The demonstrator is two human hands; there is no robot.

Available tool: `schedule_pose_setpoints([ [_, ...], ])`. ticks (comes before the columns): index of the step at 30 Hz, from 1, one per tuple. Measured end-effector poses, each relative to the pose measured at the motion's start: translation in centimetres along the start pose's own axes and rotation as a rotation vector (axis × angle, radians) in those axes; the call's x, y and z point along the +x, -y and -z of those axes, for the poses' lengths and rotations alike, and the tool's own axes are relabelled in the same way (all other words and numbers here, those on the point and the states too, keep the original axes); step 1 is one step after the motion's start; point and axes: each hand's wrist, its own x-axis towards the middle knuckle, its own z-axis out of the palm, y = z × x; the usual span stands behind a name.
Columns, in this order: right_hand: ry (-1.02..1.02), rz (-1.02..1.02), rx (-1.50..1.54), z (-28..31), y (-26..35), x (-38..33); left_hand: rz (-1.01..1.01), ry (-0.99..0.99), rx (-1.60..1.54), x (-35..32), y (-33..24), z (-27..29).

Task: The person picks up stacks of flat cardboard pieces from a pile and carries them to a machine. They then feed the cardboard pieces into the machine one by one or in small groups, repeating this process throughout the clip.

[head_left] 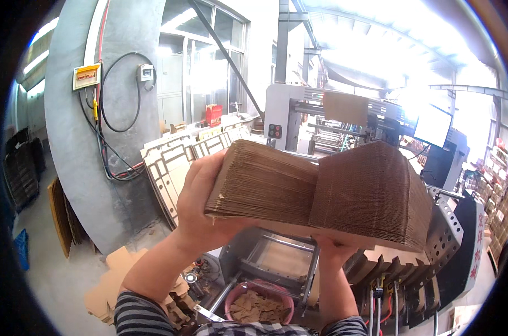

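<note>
A thick stack of brown corrugated cardboard pieces (271, 182) is held up in front of me, its many cut edges facing me. The right part of the stack stands at a different angle from the left part. My left hand (197, 204) is wrapped round the left end, with the fingers partly hidden behind it. From below, my right hand (333, 246) grips the underside near the middle; most of its fingers are out of sight under the cardboard. Behind and below the stack is a grey machine (280, 115) with a metal frame.
Below me stands a pink tub (290, 305) of cardboard scraps. Flat cardboard pieces (111, 285) lie on the floor at left. Cutting-die boards (167, 173) lean beside the grey pillar (128, 207). At right are a perforated metal plate (445, 224) and a monitor (432, 126).
</note>
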Motion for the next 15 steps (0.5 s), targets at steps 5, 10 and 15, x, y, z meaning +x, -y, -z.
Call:
schedule_pose_setpoints([
  [5,-0.172,-0.218,0.317,-0.9,0.9,-2.0,0.052,0.050,-0.045,-0.1,0.2,-0.1],
  [10,-0.203,-0.270,0.362,-0.3,0.7,-2.6,0.077,0.067,-0.039,-0.5,0.2,-0.6],
  [15,-0.165,-0.084,0.282,-0.4,1.7,-1.8,0.097,0.123,-0.075,0.2,0.8,-1.2],
])
